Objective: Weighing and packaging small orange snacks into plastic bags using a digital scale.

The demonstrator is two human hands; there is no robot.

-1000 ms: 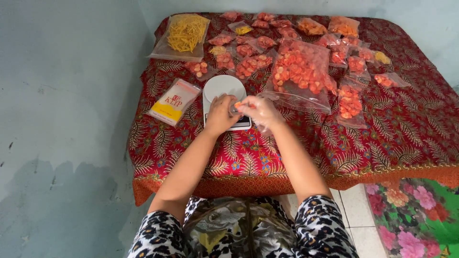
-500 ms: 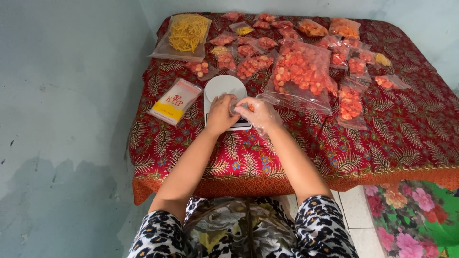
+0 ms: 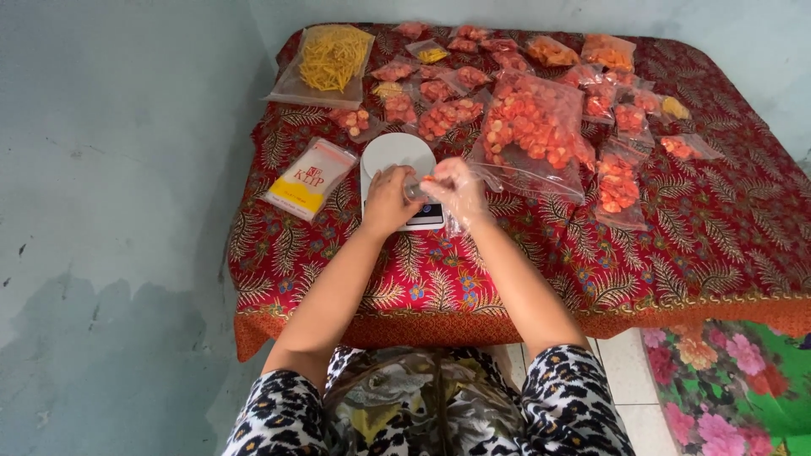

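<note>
Head view: a small clear bag [image 3: 420, 187] with orange chips is pinched between the left hand [image 3: 389, 201] and the plastic-gloved right hand [image 3: 457, 191], held over the white kitchen scale [image 3: 397, 156]. The large chip bag [image 3: 532, 131] is laid beside it on the table [image 3: 507, 253], within reach.

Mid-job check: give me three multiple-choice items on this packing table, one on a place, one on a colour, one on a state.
1. Where are both hands?
A. over the white scale
B. on the yellow-stick bag
C. off the table

2. What colour is the tablecloth mainly?
A. blue
B. red
C. white

3. What covers the right hand?
A. nothing
B. a wool mitten
C. a clear plastic glove

Answers: A, the left hand and right hand meet above the scale; B, the tablecloth is red with leaf patterns; C, thin clear plastic wraps the right hand.
</note>
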